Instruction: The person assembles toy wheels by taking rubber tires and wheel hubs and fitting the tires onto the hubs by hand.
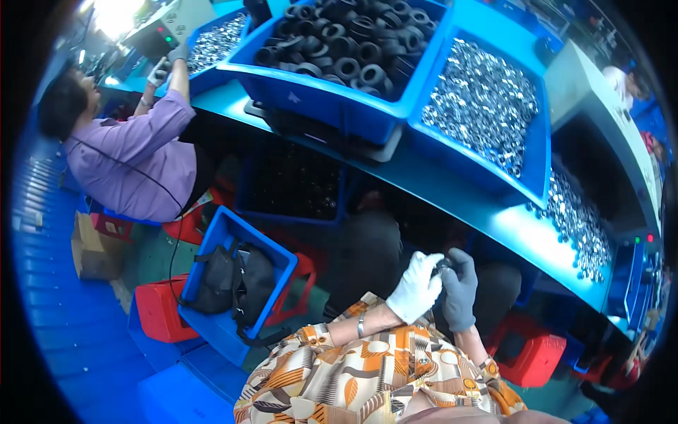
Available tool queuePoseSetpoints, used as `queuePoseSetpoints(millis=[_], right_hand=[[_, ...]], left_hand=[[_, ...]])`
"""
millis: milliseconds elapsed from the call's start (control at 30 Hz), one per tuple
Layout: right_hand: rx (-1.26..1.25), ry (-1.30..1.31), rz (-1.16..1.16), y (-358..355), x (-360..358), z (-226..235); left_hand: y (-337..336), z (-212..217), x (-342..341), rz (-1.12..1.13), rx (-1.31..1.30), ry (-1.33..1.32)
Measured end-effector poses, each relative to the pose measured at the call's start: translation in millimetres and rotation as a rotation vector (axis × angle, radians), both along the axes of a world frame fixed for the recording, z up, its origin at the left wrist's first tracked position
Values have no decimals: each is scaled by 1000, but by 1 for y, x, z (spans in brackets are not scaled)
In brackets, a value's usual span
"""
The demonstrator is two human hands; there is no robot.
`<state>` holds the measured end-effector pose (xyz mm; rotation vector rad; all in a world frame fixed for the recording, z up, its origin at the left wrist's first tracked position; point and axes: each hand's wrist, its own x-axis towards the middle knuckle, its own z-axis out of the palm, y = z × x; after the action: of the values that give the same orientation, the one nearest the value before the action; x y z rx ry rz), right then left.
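My left hand (415,288), in a white glove, and my right hand (460,291), in a grey glove, meet in front of my patterned shirt. Both are closed, their fingertips pinching one small dark piece (443,266) between them. Fingers cover most of it, so its exact kind does not show. Beyond my hands, on the bench, a big blue bin (318,83) is heaped with black rings (346,68). Beside it on the right, a blue tray (487,154) holds many small shiny metal parts (484,106).
More metal parts (575,226) lie loose on the bench (522,230) at right. Left of me, a blue crate (222,332) with black bags (247,283) rests among red stools (159,311). A co-worker in a purple shirt (134,166) sits at far left by a machine (169,28).
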<state>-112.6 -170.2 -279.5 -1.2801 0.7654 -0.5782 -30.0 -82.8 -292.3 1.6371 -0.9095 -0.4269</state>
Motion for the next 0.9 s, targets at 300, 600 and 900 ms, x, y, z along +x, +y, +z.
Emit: queuePoseSetpoints(millis=[300,600,900], right_hand=[[-79,124,52,8,-14,-39],[-209,163,25,9,-14,-92],[53,160,108,3,-17,-110]], left_hand=[[6,-40,-21,31,146,66],[3,-63,-19,76,324,207],[-7,-90,-16,161,251,111]])
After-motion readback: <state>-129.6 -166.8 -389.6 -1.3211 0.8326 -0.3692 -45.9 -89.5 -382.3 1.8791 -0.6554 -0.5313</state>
